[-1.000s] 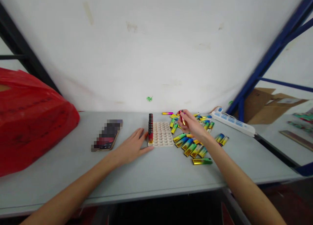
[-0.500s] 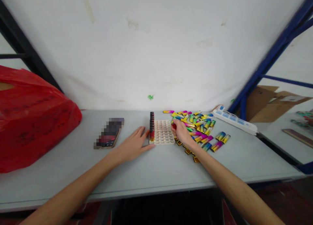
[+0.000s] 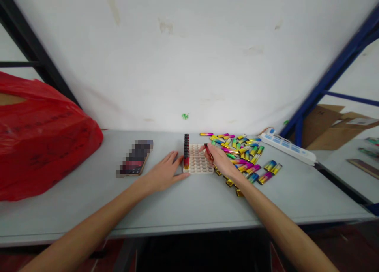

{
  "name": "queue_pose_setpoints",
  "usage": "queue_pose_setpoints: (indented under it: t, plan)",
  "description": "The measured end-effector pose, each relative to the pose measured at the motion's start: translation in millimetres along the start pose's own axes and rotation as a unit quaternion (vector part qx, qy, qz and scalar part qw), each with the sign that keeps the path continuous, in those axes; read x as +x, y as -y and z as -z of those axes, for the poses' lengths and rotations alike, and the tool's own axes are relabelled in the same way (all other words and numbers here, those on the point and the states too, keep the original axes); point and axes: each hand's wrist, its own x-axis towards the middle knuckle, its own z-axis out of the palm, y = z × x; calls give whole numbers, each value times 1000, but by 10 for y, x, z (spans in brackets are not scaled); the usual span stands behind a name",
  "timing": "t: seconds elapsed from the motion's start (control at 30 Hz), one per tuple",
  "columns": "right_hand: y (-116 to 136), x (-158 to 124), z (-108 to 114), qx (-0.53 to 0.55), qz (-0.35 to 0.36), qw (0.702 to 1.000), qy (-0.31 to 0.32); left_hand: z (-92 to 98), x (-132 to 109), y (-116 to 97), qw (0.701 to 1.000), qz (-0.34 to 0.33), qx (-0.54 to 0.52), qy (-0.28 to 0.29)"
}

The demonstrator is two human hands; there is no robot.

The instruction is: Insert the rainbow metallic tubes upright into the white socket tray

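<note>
Swinging toward the counter's (image 3: 177,216) left since the frame of a second ago, the right hand (image 3: 207,149) is now hovering at the right side of the tray (image 3: 199,170), no longer over the loose lighters (image 3: 247,167), while the left hand (image 3: 164,171) is staying beside the tray's left edge.

Watching from my remote seat, I am worrying first about the red lighter (image 3: 209,152) in that right hand: it is leaning, so if its base is meeting a rim between two holes, it could be skidding or tipping out of line. I am also eyeing the red row (image 3: 186,151), standing upright along the tray's left side; the left hand is lying so near that a sideways nudge could be knocking it over. Should that hand be bracing too lightly, the tray could be sliding. Loose lighters are crowding the tray's right edge too, and a low right wrist could be sweeping some toward the counter's front edge.

On the right, the fingers are closing in a pinch around the red lighter; I cannot tell whether it is touching the tray. On the left, they are spreading loosely, thumb lying near the tray's front left corner, gripping nothing that I am seeing.
</note>
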Motion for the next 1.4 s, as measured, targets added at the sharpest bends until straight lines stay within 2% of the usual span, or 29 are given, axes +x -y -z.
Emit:
queue_pose_setpoints:
  t: [0.1, 0.17, 0.23, 0.43, 0.7, 0.87, 1.03, 1.3, 1.4]
  plan:
    - [129, -57, 5, -102, 97, 990, -5, 15, -1, -9, 1000, 4, -3, 6]
    - [189, -84, -10, -179, 171, 968, -32, 20, -1, -8, 1000, 7, -8, 11]
    - [221, -98, -37, -223, 213, 949, -63, 18, -2, -3, 1000, 7, -13, 13]
    - [230, -107, -140, -184, 185, 965, -32, 21, -5, -27, 1000, 16, -12, 20]
    - [200, -101, -198, -183, 189, 965, -7, 13, -10, -60, 999, 27, -3, 21]
    - [184, -68, -248, -251, 222, 941, 44, 1, -2, -52, 1000, 7, -2, 7]
    - [218, -46, -304, -360, 189, 912, 50, -37, 5, -30, 1000, -8, -6, -5]
    - [148, -96, 3, -336, 150, 930, -15, -19, -4, -52, 999, 12, -29, -10]
    - [118, -90, 61, -341, 155, 927, -25, 8, -1, -64, 999, 13, -29, -5]
